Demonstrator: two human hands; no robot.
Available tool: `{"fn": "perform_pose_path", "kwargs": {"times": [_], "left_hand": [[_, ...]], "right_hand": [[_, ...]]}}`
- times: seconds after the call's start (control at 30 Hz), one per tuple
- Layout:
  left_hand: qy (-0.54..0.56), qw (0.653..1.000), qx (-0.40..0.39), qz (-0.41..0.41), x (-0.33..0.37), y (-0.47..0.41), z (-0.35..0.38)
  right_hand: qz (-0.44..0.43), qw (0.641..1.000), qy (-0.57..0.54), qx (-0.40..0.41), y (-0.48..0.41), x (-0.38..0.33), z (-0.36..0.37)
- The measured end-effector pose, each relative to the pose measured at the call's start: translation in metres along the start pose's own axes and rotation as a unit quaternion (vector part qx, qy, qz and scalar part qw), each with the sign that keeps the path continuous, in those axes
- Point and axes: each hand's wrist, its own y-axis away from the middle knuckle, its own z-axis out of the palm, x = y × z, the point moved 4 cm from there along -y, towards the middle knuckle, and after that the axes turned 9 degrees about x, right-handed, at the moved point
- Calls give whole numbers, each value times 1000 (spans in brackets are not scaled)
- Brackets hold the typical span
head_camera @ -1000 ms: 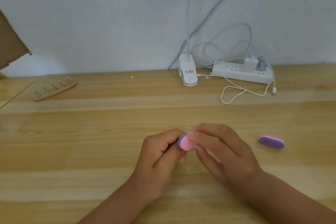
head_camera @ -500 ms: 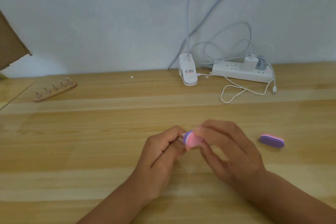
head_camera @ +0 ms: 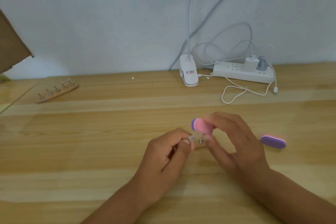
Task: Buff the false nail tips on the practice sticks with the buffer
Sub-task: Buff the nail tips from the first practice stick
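Left hand pinches a clear tip above mid-table, its stick hidden in the grip. Right hand grips the buffer, now lifted just off the tip it was rubbing, probably between strokes.

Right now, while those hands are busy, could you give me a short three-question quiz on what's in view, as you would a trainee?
1. True or false: the right hand grips the pink-and-purple buffer while the left hand pinches a practice stick.
2. Where does the spare buffer lie? A. flat on the table, to the right of both hands; B. on top of the power strip; C. leaning against the wall.
3. Fill in: the wooden holder at far left carries ___ spare sticks.

Key: 1 true; 2 A; 3 five.
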Motion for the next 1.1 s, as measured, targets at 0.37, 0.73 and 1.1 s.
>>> {"fn": "perform_pose_path", "kwargs": {"times": [0.37,0.73,1.1], "left_hand": [[-34,995,82,36,1,-4,-6],[-45,994,96,21,0,-4,-9],[-48,994,87,42,0,-4,-8]], "right_hand": [[-48,998,-11,-48,6,-9,4],[1,1000,19,-22,0,3,2],[-15,999,-19,-24,1,0,-1]]}}
